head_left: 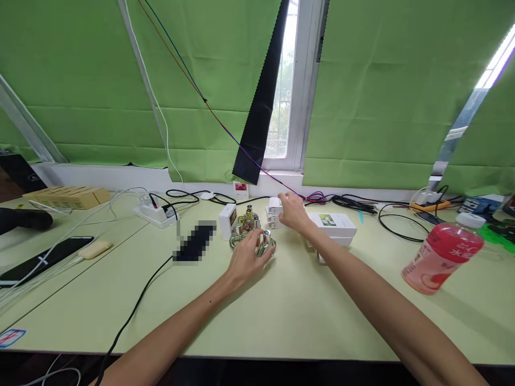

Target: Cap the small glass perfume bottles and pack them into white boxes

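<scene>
My left hand (246, 255) reaches into a cluster of small glass perfume bottles (246, 221) with gold and silver caps, its fingers curled around one silver-capped bottle (266, 242). My right hand (293, 210) lies further back, its fingers closed on a small white box (274, 206) that tops a short stack. A white box with a picture panel (227, 220) stands left of the bottles. More flat white boxes (333, 224) lie just right of my right wrist.
A pink drink bottle (441, 257) with a white cap stands at the right. A power strip (155, 212) and black cables (139, 305) cross the pale green table (289, 316). A phone (44, 259) lies at the left, cardboard boxes (68, 196) behind it.
</scene>
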`<state>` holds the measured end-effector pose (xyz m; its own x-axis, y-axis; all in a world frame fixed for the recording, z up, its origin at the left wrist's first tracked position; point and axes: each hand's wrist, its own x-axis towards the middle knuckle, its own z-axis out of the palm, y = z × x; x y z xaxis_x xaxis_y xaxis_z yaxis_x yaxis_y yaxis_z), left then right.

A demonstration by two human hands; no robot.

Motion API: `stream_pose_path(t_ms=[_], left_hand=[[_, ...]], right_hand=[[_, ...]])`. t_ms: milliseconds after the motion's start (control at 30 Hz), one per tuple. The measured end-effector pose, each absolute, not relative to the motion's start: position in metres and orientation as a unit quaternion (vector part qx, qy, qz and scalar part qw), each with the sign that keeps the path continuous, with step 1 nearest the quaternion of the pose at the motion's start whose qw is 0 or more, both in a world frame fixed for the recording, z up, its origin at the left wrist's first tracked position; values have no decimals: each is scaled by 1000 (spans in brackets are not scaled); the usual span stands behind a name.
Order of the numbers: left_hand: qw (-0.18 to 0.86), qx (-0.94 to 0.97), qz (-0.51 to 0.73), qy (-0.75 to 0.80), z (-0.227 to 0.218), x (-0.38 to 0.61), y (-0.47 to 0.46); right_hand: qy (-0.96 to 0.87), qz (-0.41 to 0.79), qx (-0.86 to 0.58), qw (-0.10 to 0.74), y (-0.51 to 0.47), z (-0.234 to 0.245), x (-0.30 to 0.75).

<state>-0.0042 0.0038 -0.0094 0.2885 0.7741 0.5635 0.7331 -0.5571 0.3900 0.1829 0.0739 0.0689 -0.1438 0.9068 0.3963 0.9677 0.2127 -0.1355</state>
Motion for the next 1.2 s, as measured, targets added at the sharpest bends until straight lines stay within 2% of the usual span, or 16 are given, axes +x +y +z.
stream_pose_path(t_ms=[67,233,500,933,1200], left_hand=[[32,794,384,471,-8,-4,2],[52,786,400,468,-5,-4,-1],[65,790,400,459,-9,-5,1],[71,795,385,464,-11,-6,4],[87,802,388,447,-8,-4,4]], right_hand=[[-753,-53,-640,139,92,73,193],[-759,-12,-646,78,121,69,214],[-746,16,-663,57,138,62,225],[-729,-16,-678,89,127,63,213],[-713,-25,-666,219,81,104,189]])
